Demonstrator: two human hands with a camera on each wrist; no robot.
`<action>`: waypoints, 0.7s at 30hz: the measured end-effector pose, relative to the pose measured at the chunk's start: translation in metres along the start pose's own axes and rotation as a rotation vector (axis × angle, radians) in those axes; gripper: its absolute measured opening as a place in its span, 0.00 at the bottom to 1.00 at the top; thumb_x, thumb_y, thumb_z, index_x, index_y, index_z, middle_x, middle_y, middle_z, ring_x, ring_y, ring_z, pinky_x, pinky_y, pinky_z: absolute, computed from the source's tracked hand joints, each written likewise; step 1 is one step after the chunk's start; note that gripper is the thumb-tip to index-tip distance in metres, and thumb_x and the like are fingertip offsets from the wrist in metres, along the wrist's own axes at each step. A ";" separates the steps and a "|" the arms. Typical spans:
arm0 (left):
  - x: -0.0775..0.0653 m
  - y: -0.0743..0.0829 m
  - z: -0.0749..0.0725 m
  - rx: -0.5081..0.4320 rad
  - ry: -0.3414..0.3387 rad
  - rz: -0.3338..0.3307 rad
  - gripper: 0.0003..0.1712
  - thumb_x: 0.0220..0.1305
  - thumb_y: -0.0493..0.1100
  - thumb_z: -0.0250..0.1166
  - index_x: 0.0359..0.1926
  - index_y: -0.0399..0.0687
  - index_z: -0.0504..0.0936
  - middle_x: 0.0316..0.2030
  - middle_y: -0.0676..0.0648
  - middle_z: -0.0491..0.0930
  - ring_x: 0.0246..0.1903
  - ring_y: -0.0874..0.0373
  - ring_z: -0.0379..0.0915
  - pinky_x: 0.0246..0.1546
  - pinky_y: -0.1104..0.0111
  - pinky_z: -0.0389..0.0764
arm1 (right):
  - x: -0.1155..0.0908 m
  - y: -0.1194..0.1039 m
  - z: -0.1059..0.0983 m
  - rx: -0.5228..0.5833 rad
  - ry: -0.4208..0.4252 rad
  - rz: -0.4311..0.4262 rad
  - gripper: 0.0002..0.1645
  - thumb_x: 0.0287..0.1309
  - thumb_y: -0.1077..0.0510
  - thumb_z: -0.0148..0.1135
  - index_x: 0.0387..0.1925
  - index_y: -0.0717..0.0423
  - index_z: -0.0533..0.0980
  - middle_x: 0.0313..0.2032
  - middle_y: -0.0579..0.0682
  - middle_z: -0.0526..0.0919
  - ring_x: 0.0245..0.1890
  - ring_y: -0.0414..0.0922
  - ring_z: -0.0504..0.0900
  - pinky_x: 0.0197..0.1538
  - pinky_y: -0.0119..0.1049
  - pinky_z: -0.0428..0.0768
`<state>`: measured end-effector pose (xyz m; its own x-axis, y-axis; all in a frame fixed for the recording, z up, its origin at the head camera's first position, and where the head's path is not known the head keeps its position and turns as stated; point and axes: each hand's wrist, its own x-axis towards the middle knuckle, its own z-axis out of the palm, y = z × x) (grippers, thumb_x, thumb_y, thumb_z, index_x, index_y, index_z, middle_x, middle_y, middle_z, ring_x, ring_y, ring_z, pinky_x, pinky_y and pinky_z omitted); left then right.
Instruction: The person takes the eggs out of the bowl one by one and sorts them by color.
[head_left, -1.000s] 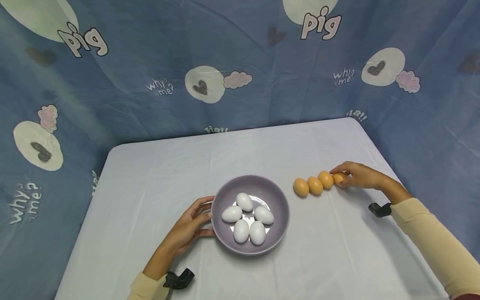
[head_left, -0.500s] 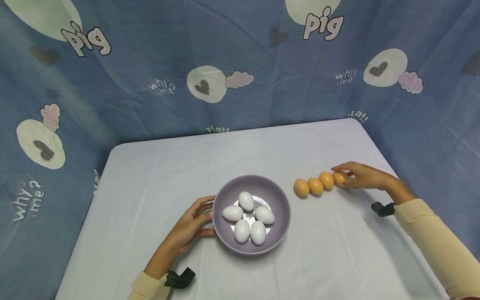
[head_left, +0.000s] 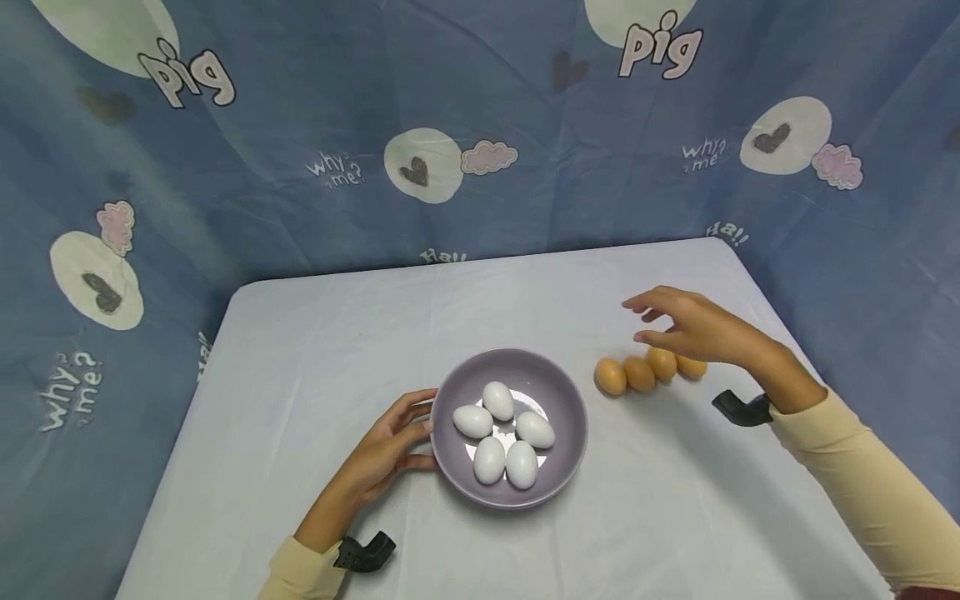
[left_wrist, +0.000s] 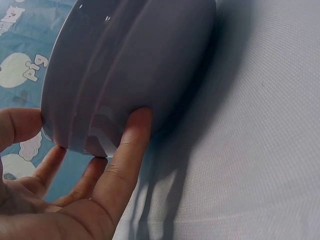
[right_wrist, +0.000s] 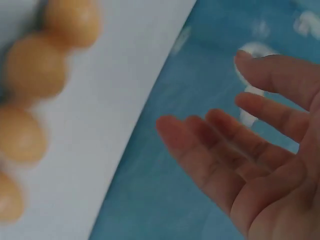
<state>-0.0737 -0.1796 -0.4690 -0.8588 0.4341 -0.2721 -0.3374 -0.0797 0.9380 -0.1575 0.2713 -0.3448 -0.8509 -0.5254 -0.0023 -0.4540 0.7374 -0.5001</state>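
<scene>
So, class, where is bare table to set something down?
Free: the table behind the bowl, left of the left grip, and in front of the orange eggs. Crowded: the bowl, with white eggs, and those orange eggs.

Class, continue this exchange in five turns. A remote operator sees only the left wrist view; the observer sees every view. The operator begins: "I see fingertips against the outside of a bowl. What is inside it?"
Observer: Five white eggs lie on the bottom of the bowl.
Operator: My view shows bare white cloth beside it. Is anything else on the table?
Observer: Yes, a row of four orange-brown eggs, off to the person's right of the bowl.
Operator: Is the right hand holding one of those?
Observer: No, its fingers are spread apart with nothing between them.
</scene>
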 end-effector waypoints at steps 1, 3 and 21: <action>0.000 0.000 0.000 -0.001 0.001 -0.001 0.32 0.73 0.41 0.59 0.74 0.51 0.59 0.71 0.37 0.59 0.55 0.51 0.76 0.47 0.49 0.86 | 0.005 -0.007 0.001 0.018 -0.007 -0.026 0.28 0.59 0.62 0.69 0.60 0.63 0.75 0.55 0.60 0.81 0.52 0.56 0.82 0.48 0.49 0.87; 0.000 0.000 0.001 -0.005 0.003 -0.001 0.32 0.73 0.41 0.59 0.74 0.52 0.60 0.71 0.37 0.60 0.55 0.51 0.77 0.47 0.48 0.86 | 0.015 -0.020 0.004 0.055 -0.022 -0.064 0.26 0.60 0.61 0.69 0.60 0.61 0.75 0.55 0.57 0.81 0.53 0.54 0.83 0.48 0.44 0.88; -0.003 0.001 0.000 0.023 -0.002 0.010 0.32 0.73 0.42 0.59 0.74 0.51 0.59 0.71 0.37 0.59 0.55 0.51 0.77 0.45 0.49 0.87 | 0.077 -0.086 0.067 0.143 -0.282 -0.299 0.23 0.61 0.58 0.68 0.58 0.57 0.77 0.54 0.57 0.81 0.53 0.53 0.82 0.53 0.46 0.84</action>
<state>-0.0714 -0.1810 -0.4675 -0.8613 0.4354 -0.2620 -0.3197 -0.0635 0.9454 -0.1657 0.1388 -0.3597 -0.5732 -0.8168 -0.0656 -0.6112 0.4794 -0.6298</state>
